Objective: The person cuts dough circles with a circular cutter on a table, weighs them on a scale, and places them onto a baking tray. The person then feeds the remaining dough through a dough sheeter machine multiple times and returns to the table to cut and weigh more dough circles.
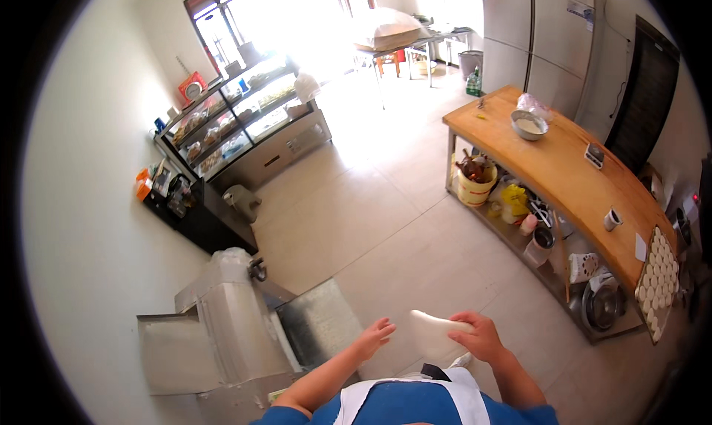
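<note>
A flat, pale sheet of dough hangs from my right hand, which pinches its right end between thumb and fingers. The sheet droops in front of my apron, over the floor. My left hand is to the left of the dough and apart from it, with its fingers spread and nothing in them. Close to my left arm stands a steel machine with a flour-dusted flat bed.
A wooden-topped table curves along the right, bearing a metal bowl, a small scale and a cup. A tray of round dough pieces lies at its near end. A glass display case stands far left; steel refrigerator behind.
</note>
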### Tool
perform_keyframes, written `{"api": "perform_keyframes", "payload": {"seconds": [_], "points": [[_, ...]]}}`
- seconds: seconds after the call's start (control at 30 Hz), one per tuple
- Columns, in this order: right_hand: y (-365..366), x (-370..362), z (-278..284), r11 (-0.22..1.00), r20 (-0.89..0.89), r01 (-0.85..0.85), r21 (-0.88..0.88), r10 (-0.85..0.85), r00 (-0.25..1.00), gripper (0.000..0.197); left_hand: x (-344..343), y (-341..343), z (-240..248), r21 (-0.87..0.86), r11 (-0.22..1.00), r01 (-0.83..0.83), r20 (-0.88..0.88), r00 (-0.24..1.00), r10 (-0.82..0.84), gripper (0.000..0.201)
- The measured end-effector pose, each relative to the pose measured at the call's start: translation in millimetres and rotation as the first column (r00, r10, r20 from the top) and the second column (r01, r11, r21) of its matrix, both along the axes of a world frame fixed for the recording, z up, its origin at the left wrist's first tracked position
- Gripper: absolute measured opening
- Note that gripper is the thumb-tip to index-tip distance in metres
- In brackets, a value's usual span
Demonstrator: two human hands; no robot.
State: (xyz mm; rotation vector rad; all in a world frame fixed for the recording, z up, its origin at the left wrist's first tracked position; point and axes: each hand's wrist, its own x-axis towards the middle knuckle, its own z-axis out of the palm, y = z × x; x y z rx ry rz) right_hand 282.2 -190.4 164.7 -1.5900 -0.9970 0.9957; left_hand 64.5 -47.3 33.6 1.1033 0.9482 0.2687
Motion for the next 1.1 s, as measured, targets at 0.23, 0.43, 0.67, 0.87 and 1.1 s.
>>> {"api": "perform_keyframes", "payload": {"seconds": [0.23,0.43,0.67,0.87,1.1], "points": [[-62.5,116.5,-7.8,0.906,-0.095,0.423,-0.007,-0.421,0.902,0.025,155.1,-20.5,54.6,-0.462,0.82,0.338,0.455,0.884,-0.108,0.043],[-99.8,170.6,-71.4,0.757,-0.641,0.623,-0.195,-0.58,0.504,0.026,259.2,-18.0,59.0,-0.316,0.85,0.423,0.391,0.874,-0.289,0.032],[-62.9,232.5,-86.4,0.704,0.219,0.705,-0.084,-0.677,0.702,0.034,351.1,25.4,38.8,0.085,0.856,0.51,0.114,0.849,-0.517,0.018],[-28.1,328.4,-75.8,0.7,0.445,0.709,-0.087,-0.609,0.656,0.034,457.8,72.3,22.6,-0.026,0.847,0.53,0.095,0.845,-0.526,0.013],[0.8,471.3,-78.2,0.387,0.294,0.905,0.179,-0.898,0.326,0.022,632.4,88.1,39.2,-0.029,0.871,0.491,0.18,0.86,-0.478,0.01]]}}
